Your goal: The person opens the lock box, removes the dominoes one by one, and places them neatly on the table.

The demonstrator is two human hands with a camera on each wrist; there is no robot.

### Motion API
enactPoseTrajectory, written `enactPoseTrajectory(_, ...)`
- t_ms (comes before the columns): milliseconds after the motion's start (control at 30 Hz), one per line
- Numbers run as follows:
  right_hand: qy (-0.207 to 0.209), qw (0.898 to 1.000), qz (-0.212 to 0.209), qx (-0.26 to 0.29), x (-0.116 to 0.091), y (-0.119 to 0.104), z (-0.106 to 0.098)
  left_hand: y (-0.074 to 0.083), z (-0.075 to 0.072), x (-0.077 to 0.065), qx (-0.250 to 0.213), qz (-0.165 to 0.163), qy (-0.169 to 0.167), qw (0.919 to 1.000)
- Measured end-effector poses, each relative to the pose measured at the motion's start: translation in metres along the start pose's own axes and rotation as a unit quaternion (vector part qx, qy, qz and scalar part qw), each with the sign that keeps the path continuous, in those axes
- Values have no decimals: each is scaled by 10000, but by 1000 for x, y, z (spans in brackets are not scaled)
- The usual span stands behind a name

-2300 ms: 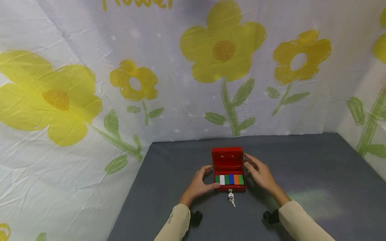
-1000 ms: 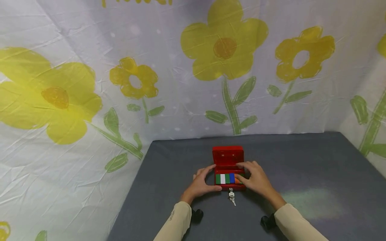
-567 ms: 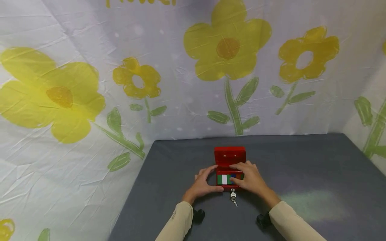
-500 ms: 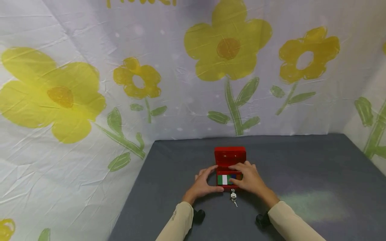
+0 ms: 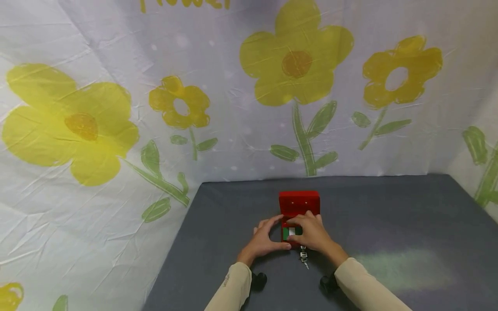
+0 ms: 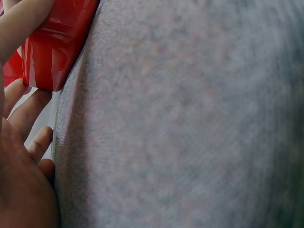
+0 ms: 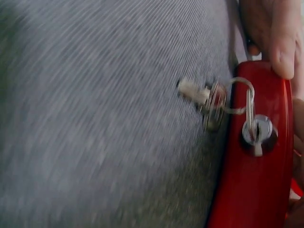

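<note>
Nearest me on the head feed are two cream sleeves [image 5: 229, 288], each with a black fitting [image 5: 259, 281] beside the wrist. Just beyond, a bunch of keys [image 5: 304, 255] dangles from the lock [image 7: 257, 130] in front of the red box [image 7: 261, 185], one key sitting in the keyhole. My left hand [image 5: 264, 240] grips the box's left end, its thumb on the front edge. My right hand [image 5: 316, 233] arches over the box, thumb and forefinger spread across its opening; I cannot tell whether those fingers grasp anything. Between my hands, inside the box, I see a green block [image 5: 285, 233] and a white block [image 5: 292, 232] beside it. The lid [image 5: 299, 202] stands raised behind them. The box rests on a dark grey tabletop [image 5: 408, 216], and past that hangs a creased pale cloth [image 5: 233, 108] painted with yellow flowers [image 5: 268, 52].
</note>
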State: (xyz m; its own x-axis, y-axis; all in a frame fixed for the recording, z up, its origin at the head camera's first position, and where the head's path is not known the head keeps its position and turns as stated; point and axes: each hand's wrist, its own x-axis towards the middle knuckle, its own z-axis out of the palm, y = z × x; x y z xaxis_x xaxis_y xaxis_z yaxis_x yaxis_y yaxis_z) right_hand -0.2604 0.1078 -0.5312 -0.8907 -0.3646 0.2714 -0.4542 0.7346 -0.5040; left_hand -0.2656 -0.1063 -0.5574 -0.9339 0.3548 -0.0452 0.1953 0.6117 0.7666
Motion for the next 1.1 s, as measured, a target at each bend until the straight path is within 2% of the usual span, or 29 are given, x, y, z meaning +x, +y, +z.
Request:
enactPoseTrajectory(300, -224, 9990, 214, 332, 4, -2, 5, 1, 2, 0, -75, 42, -6, 10000)
enactPoseTrajectory(667, -211, 9994, 273, -23, 10, -11, 4, 3, 0, 1, -7, 98, 1, 10000)
enactPoseTrajectory(867, -247, 9989, 386, -42, 12, -15, 7, 0, 0, 1, 20, 85, -13, 10000)
enactPoseTrajectory(1100, -352, 9986, 374, -118, 14, -16, 9, -2, 0, 0, -124, 209, 17, 9997)
